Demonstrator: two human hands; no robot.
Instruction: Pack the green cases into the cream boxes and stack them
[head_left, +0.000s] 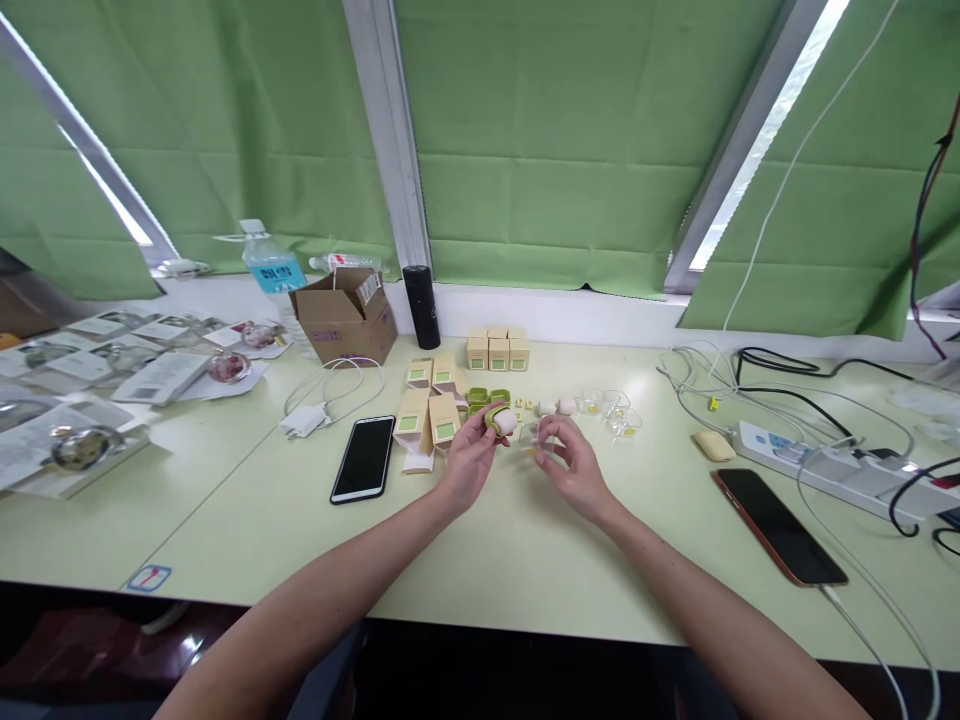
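Note:
Over the middle of the table, my left hand (466,460) is closed on a small rounded pale-pink piece in a green cup (500,421). My right hand (579,470) faces it from the right, thumb and fingers pinching a clear plastic piece (529,437), partly hidden by the fingers. Just behind the hands lie green square cups (478,397), tiny yellow pieces (523,405) and pale round pieces (556,407). Several clear plastic covers (616,410) rest to the right. Open small cardboard boxes (417,412) stand left of my left hand.
Closed small boxes (498,350) stand behind. A black phone (363,460), white charger (304,420), brown carton (345,315), black bottle (421,307) and water bottle (274,270) are leftward. Rightward lie another phone (780,525), power strip (825,470) and cables. Packaged items (79,445) fill the far left.

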